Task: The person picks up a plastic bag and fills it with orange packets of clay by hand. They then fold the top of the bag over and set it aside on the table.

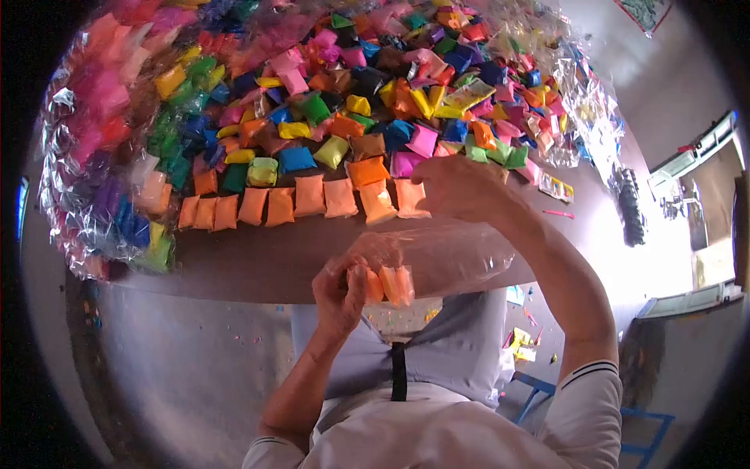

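Observation:
My left hand (340, 297) is closed on the gathered side of a clear plastic bag (461, 254) at the table's front edge. Several small orange packets (389, 286) stand side by side inside that bag, close to my fingers. Farther up, my right hand (462, 187) reaches over the table with its fingers bent, gripping the right edge of a peach packet (410, 198); its fingertips are partly hidden. To the left of it runs a row of similar peach and orange packets (309, 195).
Behind the row lies a large heap of small packets (359, 105) in many colours. Clear plastic bags full of packets (101, 156) line the left side of the dark table (258, 262). At the right lie crumpled clear plastic (582, 102) and a pink stick (558, 213).

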`<state>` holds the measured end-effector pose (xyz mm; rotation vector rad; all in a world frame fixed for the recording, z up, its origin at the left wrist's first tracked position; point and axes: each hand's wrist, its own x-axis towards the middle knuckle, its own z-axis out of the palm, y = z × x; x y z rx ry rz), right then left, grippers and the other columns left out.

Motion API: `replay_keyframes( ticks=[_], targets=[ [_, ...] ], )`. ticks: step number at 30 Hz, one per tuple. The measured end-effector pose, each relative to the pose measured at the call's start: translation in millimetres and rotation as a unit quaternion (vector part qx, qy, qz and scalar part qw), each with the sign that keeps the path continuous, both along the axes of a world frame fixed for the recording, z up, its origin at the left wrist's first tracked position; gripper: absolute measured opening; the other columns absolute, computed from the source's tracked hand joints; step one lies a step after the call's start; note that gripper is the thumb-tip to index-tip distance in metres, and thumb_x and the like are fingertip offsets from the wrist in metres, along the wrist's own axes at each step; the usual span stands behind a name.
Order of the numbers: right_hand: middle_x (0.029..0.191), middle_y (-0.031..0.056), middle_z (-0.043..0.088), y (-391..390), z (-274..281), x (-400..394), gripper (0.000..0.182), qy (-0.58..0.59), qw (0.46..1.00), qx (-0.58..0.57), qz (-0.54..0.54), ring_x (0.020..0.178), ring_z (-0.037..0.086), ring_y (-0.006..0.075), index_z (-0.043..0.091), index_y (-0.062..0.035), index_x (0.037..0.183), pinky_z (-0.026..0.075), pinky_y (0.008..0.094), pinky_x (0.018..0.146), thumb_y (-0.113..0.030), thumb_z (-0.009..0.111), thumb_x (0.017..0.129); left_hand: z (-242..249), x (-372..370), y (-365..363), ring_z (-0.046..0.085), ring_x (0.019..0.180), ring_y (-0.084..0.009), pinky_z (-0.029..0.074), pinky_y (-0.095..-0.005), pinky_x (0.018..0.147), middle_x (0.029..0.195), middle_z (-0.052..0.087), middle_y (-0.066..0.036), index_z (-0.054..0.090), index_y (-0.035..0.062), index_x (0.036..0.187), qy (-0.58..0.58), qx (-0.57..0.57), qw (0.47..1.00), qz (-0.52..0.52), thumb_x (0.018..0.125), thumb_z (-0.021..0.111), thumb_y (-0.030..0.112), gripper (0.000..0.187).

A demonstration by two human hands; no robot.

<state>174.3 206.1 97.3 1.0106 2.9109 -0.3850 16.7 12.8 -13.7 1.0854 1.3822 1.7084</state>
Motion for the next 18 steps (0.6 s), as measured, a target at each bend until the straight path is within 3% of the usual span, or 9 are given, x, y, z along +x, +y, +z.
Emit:
replay_keyframes(
  ticks=[3,4,7,13,18],
  targets=[
    [0.122,0.0130,0.057,10.3,-27.7,-9.1,0.051,-0.024,0.997,0.003,0.072,0.110,0.057,0.0289,0.057,-0.0035,0.117,0.047,0.0409,0.093,-0.023,0.070,0.072,-0.7,-0.7,-1.3,0.050,0.070,-0.0055,0.041,-0.0197,0.060,0.084,0.058,-0.002,0.061,-0.0004,0.091,0.027,-0.008,1.000,0.004,0.094,0.056,0.014,0.016],
    [0.122,0.0144,0.056,12.0,-23.5,-15.4,0.059,-0.056,0.994,-0.064,0.074,0.114,0.054,0.0302,0.054,-0.0042,0.122,0.044,0.0404,0.096,-0.023,0.071,0.069,-2.0,-0.5,-0.7,0.050,0.070,-0.0058,0.041,-0.0201,0.060,0.083,0.058,-0.002,0.061,-0.0002,0.090,0.031,-0.005,0.999,0.008,0.094,0.056,0.015,0.017],
    [0.115,0.0150,0.057,12.8,-43.2,-12.6,0.058,0.021,0.995,-0.013,0.100,0.109,0.056,0.0317,0.054,-0.0027,0.118,0.045,0.0415,0.093,-0.023,0.072,0.067,-10.2,-6.9,1.6,0.050,0.068,-0.0067,0.041,-0.0218,0.058,0.079,0.057,-0.003,0.060,0.0003,0.089,0.105,0.033,0.994,0.009,0.094,0.055,0.018,0.019],
    [0.108,0.0145,0.059,18.0,-41.2,-14.2,0.049,-0.050,0.998,-0.035,0.024,0.102,0.059,0.0322,0.054,-0.0027,0.107,0.048,0.0415,0.087,-0.021,0.073,0.065,-5.2,-6.5,-2.5,0.050,0.064,-0.0082,0.041,-0.0238,0.057,0.074,0.056,-0.005,0.060,-0.0010,0.089,0.069,-0.004,0.997,-0.015,0.093,0.056,0.018,0.020],
    [0.105,0.0155,0.062,21.5,-35.6,-23.5,0.056,0.072,0.993,-0.076,0.052,0.101,0.061,0.0324,0.052,-0.0073,0.113,0.050,0.0451,0.082,-0.022,0.076,0.065,-8.0,-6.1,-0.4,0.052,0.063,-0.0115,0.042,-0.0244,0.056,0.074,0.056,-0.007,0.060,-0.0019,0.089,0.107,0.016,0.994,0.015,0.091,0.058,0.017,0.020]
  ],
)
